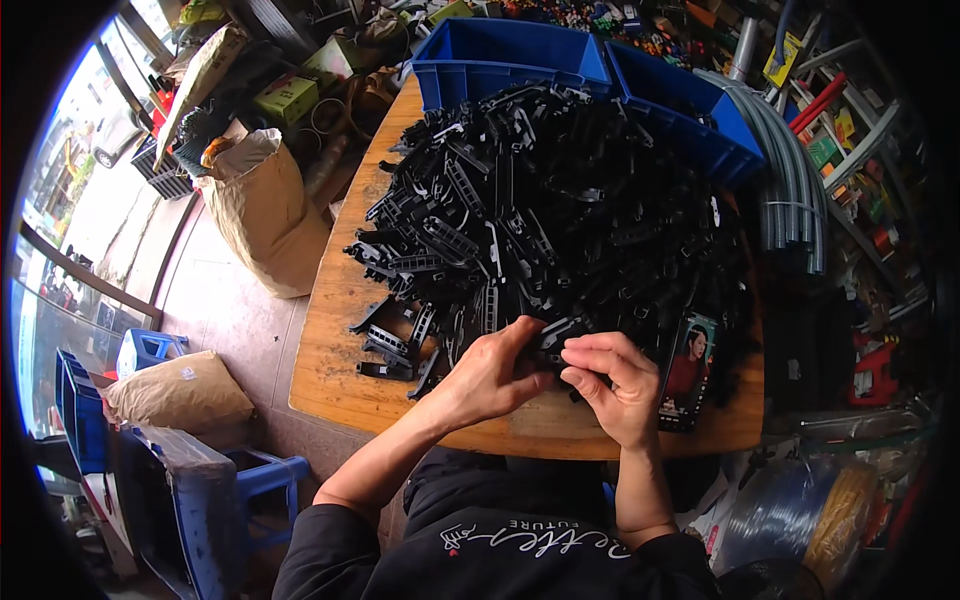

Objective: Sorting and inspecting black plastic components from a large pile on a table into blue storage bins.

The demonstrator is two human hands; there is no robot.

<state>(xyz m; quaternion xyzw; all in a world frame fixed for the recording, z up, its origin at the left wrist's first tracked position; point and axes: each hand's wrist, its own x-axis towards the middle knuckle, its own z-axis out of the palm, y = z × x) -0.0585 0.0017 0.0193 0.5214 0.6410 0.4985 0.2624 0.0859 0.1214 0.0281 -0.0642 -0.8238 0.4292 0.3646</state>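
A large heap of black plastic parts covers most of the wooden table. Many pieces are long and narrow, some with ladder-like ribs. At the heap's near edge, my left hand curls its thumb and forefinger around a black plastic part, partly hidden by the fingers. Close by on the right, my right hand is closed in a pinch, thumb against fingertips. Whatever is between those fingertips is too small to make out. The two hands are a short gap apart.
Two blue plastic bins stand behind the heap. A phone with a lit screen leans at the table's near right. Grey hoses hang on the right. A brown paper sack and a blue stool are on the left.
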